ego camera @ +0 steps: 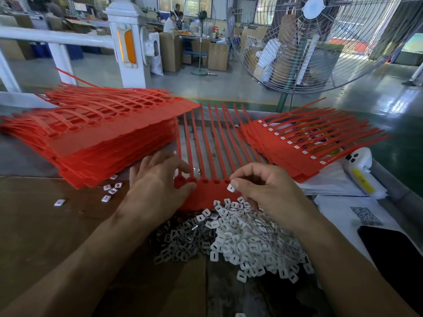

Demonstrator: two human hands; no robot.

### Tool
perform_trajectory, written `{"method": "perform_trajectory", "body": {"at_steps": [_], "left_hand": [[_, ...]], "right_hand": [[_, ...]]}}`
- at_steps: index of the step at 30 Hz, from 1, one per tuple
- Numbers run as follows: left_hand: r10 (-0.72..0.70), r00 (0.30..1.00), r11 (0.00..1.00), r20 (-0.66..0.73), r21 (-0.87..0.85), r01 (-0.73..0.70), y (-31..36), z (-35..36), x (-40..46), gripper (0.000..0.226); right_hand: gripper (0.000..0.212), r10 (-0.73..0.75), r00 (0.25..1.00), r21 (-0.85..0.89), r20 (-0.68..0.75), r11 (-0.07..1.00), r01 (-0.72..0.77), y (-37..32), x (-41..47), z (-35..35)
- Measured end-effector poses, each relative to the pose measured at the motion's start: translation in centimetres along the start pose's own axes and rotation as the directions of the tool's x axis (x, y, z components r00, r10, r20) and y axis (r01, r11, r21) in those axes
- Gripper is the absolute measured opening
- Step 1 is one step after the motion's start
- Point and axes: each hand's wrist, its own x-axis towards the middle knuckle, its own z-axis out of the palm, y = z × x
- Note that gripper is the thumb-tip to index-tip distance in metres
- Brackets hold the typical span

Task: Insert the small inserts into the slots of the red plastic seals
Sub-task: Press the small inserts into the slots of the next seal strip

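Factory bench (34,236) | seal strip (207,193) centre, straps running far | left hand (158,186) spread, pressing strip | right hand (263,191) pinches insert (231,188) just right of empty slots.

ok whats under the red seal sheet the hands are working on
The near edge of the seal sheet rests on the pile of white inserts; its straps cross a grey slatted surface. Beneath its middle is covered.
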Motion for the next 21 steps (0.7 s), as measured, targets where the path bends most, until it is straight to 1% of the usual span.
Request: {"method": "perform_trajectory", "body": {"at_steps": [2, 6, 10, 12, 15, 21], "left_hand": [[-0.015, 1.000, 0.998, 0.021, 0.054, 0.013, -0.1, 0.1, -0.1, 0.023], [0.017, 0.999, 1.000, -0.037, -0.003, -0.017, 0.2, 0.0, -0.1, 0.020], [0.133, 0.990, 0.978, -0.048, -0.157, -0.139, 1.0, 0.1, -0.5, 0.027], [0.189, 0.980, 0.964, -0.064, -0.176, -0.198, 1.7, 0.5, -0.8, 0.030], [0.262, 0.961, 0.948, -0.086, -0.163, -0.273, 2.6, 1.2, -1.3, 0.034], [0.275, 0.954, 0.946, -0.123, -0.140, -0.291, 2.8, 1.2, -1.4, 0.017]], "right_hand": [[0.005, 0.011, 1.000, 0.003, -0.021, 1.000, -0.011, 0.1, 0.1, 0.3], [0.007, 0.025, 0.997, 0.034, -0.073, 0.999, -0.023, 0.3, 0.2, 0.4], [0.010, 0.019, 0.992, 0.098, -0.123, 0.995, -0.006, -0.2, 0.4, 1.0], [0.010, 0.014, 0.991, 0.122, -0.130, 0.992, 0.002, -0.4, 0.5, 1.6], [0.008, -0.006, 0.993, 0.115, -0.121, 0.993, 0.020, -0.7, 0.4, 2.5], [0.009, -0.021, 0.993, 0.162, -0.115, 0.986, 0.040, -1.2, 0.2, 3.1]]}}
